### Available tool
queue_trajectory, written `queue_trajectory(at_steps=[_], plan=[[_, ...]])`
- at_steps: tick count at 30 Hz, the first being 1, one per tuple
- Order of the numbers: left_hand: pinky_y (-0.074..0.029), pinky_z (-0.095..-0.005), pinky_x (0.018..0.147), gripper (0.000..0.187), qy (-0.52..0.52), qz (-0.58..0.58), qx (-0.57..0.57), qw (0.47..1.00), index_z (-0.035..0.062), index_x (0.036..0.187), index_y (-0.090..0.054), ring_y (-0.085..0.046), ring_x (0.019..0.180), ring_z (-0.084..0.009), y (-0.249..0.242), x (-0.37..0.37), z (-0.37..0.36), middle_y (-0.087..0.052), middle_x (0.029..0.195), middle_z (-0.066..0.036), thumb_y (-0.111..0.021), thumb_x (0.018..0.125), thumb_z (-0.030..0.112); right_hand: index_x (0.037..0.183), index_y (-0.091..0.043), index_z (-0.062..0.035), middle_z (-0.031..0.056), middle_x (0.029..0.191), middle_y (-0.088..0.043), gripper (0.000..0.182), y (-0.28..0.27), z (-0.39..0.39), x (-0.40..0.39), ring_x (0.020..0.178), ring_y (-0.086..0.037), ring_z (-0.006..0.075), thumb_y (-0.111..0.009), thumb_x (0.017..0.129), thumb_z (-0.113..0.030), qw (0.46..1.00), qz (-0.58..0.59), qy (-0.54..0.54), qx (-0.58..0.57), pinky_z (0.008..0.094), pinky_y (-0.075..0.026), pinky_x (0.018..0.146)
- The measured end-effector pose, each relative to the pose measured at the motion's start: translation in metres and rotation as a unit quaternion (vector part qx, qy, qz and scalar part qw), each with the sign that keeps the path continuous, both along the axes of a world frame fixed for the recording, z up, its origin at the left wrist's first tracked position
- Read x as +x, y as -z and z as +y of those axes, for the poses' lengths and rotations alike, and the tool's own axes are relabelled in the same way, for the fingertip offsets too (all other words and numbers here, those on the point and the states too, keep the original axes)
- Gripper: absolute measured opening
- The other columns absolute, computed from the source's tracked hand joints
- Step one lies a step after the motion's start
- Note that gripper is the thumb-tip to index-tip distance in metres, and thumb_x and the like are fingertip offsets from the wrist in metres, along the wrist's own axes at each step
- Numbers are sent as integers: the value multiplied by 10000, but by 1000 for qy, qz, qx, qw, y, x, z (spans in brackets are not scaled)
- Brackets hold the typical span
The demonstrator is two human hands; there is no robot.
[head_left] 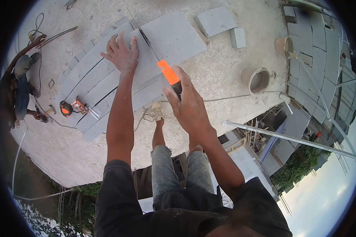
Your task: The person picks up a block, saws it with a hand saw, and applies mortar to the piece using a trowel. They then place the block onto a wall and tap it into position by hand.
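Note:
A hand saw (168, 72) with an orange-and-black handle is held in my right hand (189, 103), its fingers wrapped around the grip. The thin blade runs away from me across a pale grey block (168, 33), along a dark line in its top. My left hand (124, 53) lies on the block surface just left of the blade, fingers spread and pressing down. More long grey blocks (103, 65) lie side by side to the left, under my left forearm. An orange-and-black tape measure (66, 108) and a small orange-and-white packet (80, 106) rest on their near end.
At the left, another person (23, 79) crouches beside a hammer (50, 109) and cables. Two loose blocks (217, 21) lie at the upper right. A bucket (261, 81) stands right of me, near the slab's edge. Metal bars (281, 136) cross beyond that edge, with a drop below.

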State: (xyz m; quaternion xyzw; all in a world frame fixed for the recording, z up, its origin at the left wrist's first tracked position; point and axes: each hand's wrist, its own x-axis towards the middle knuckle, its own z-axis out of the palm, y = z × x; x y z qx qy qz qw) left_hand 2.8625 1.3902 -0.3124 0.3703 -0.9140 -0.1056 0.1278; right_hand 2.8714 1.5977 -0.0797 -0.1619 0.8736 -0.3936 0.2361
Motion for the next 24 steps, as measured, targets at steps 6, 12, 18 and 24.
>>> queue_trajectory(at_steps=[6,12,18,24], plan=[[-76,-721,1133,562,18,-98,-2,995,289,1449,-465,-216,1470,-268,-6,20,9,-357,1525,-38,-488,964,573,1424,-369,7,275,1340,-547,577,-44,39,51,1151,-618,446,-656,934,-97,991,-75,-19,109,465,-534,942],[-192,-701,1105,573,22,-64,-4,998,270,1429,-495,-311,1420,-285,-12,19,9,-444,1458,-46,-544,940,564,1370,-444,-10,261,1305,-573,483,-81,82,81,1091,-656,408,-640,933,-68,990,-82,33,106,423,-557,867],[-99,-708,1134,622,26,-82,33,996,279,1459,-457,-222,1451,-288,-13,22,6,-374,1479,-45,-514,934,608,1372,-489,-70,241,1078,-674,440,13,-7,7,869,-667,414,-610,973,-209,990,-78,30,114,463,-524,741],[-120,-715,1125,645,31,-98,42,994,274,1442,-481,-223,1447,-289,-13,37,18,-384,1462,-37,-545,908,630,1346,-448,33,264,1224,-610,454,-115,115,124,1105,-659,362,-610,932,-63,975,-93,52,196,437,-542,925]])
